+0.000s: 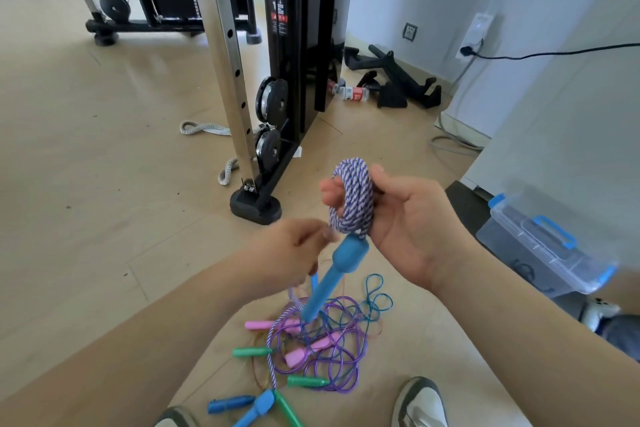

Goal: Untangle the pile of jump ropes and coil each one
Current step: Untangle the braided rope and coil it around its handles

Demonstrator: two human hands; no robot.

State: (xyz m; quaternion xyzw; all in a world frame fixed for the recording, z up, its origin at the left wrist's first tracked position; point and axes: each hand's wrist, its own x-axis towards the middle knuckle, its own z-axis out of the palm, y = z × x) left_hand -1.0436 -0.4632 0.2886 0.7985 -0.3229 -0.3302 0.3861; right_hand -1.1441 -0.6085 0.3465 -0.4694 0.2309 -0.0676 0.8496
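Two hands share one rope. The left hand (pixel 291 248), blurred, has its fingers (pixel 325 236) pinched narrow, apparently on the loose strand of the purple-and-white braided cord jump rope (pixel 353 198), likely to feed it taut onto the coil. Below, the tangled pile of thin plastic jump ropes (pixel 318 347) with pink, green and blue handles lies on the tan wooden floor (pixel 86 218). The braided rope's blue plastic handle (pixel 332 274) dangles over that pile. The right hand (pixel 405 225) holds the coil, wound round its curled fingers (pixel 332 192) so the loops stay even. Farthest right sits a clear plastic box with blue latches (pixel 540 253), probably for finished coils.
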